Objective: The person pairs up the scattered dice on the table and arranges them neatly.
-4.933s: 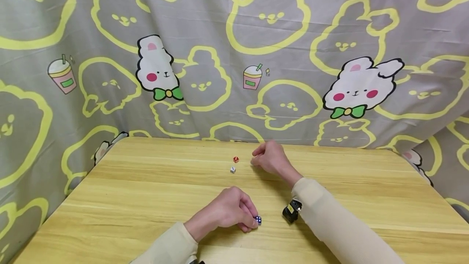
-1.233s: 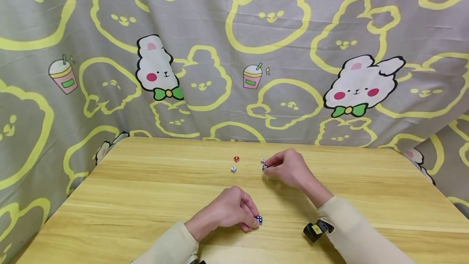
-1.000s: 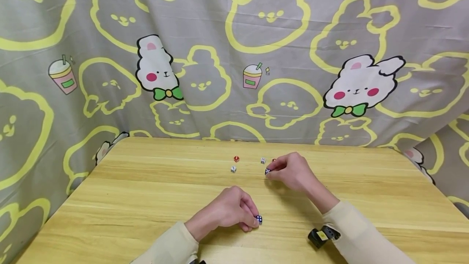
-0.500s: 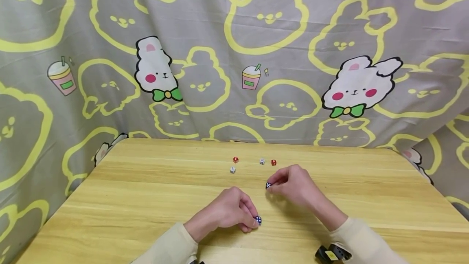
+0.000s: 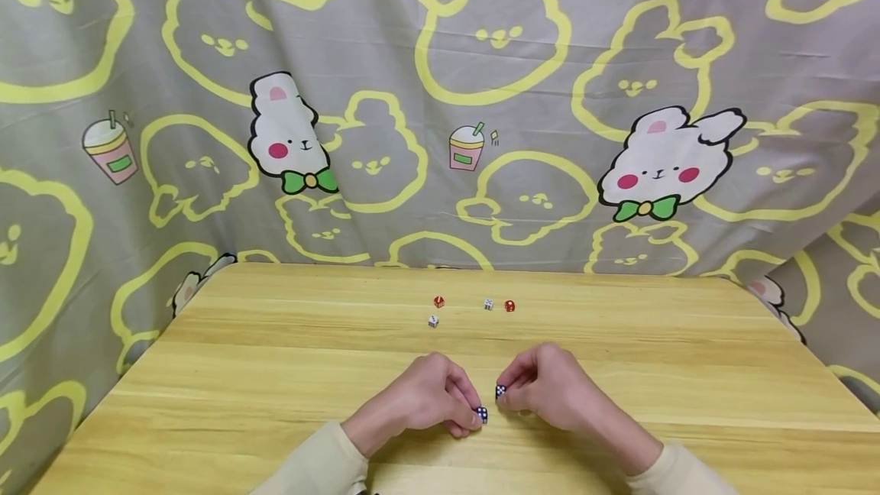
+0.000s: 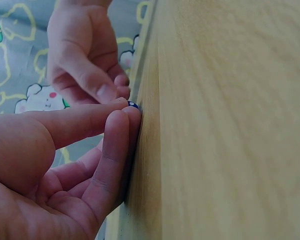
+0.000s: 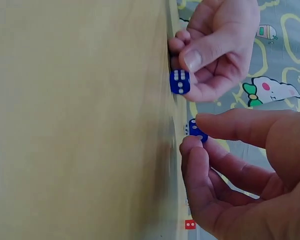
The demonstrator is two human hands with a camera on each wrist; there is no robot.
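In the head view, my left hand (image 5: 426,394) pinches a blue die (image 5: 482,415) with white dots, low over the wooden table. Close by on the right, my right hand (image 5: 552,388) holds a second blue die (image 5: 500,393) between thumb and fingertips, slightly farther from me. A small gap separates the two blue dice. The right wrist view shows the left hand's blue die (image 7: 180,82) against the tabletop and the right hand's blue die (image 7: 197,131) just off it. In the left wrist view, fingers mostly hide the left blue die (image 6: 133,104).
Toward the back of the table (image 5: 309,357) lie a red die (image 5: 438,302) with a white die (image 5: 433,321) in front of it. To their right, another white die (image 5: 488,304) sits beside another red die (image 5: 510,305). A patterned curtain (image 5: 385,37) hangs behind.
The right hand has left the back dice and come toward me, bringing its blue die beside the left one. The right-hand white and red dice are now uncovered. The left hand stays put.
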